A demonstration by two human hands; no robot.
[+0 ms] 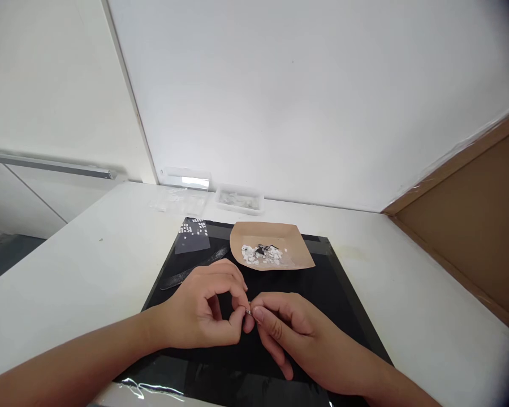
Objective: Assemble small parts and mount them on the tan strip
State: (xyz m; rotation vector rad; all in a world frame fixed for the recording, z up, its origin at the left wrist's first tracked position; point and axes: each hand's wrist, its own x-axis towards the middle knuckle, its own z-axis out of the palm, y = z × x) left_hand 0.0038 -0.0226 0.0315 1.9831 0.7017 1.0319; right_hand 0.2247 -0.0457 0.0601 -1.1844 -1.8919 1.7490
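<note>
Tiny piece [248, 311], double pinch

The tiny piece sits over a black mat [337, 297]. The left hand [214, 299] pinches it between thumb and forefinger; the right hand [299, 336] pinches its other side. A dark strip [178, 278] lies near the left hand, a brown tray [275, 230] of white scraps [250, 255] beyond.

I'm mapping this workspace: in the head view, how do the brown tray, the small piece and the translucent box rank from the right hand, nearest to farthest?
1. Small piece: at the right hand's fingertips.
2. Brown tray: just beyond the hands.
3. Translucent box: farther back, near the wall.
</note>
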